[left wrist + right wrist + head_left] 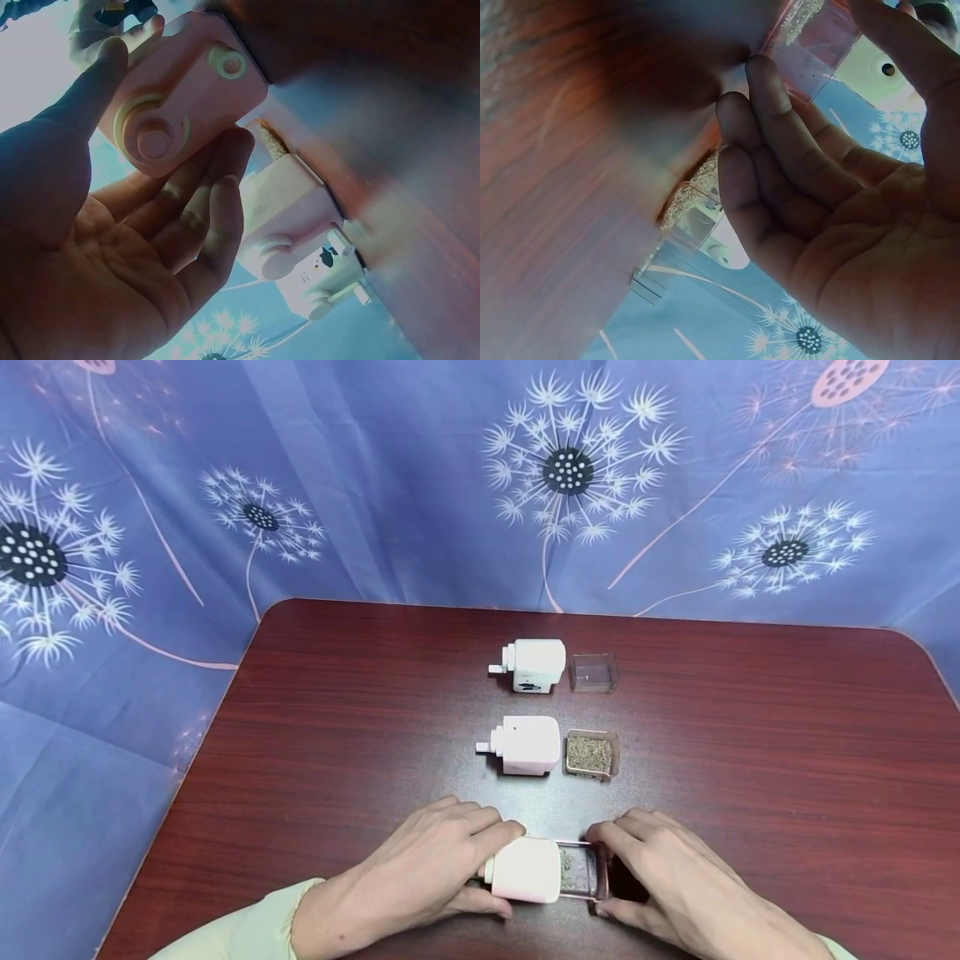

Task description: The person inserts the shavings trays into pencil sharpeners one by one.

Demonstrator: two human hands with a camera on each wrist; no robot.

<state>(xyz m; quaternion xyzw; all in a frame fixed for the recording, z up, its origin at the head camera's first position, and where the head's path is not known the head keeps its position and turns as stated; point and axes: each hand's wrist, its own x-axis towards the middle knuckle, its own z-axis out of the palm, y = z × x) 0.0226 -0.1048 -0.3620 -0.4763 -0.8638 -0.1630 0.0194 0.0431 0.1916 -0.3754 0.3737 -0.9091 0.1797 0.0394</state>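
Note:
At the table's near edge, my left hand (416, 872) grips a pale pink hand-crank pencil sharpener (527, 870), thumb on one side and fingers on the other. Its crank (191, 94) faces my left palm. My right hand (663, 877) pinches the outer corners of a clear shavings drawer (602, 870) at the sharpener's right end. Some shavings (567, 867) lie in the drawer near the sharpener. How far the drawer reaches under the body is hidden.
Farther back stand a second pink sharpener (531, 745), beside a clear drawer full of shavings (589, 754), and a white sharpener (538, 662) beside an empty clear drawer (594, 673). A blue dandelion-print curtain (420, 485) hangs behind the dark red table (337, 710).

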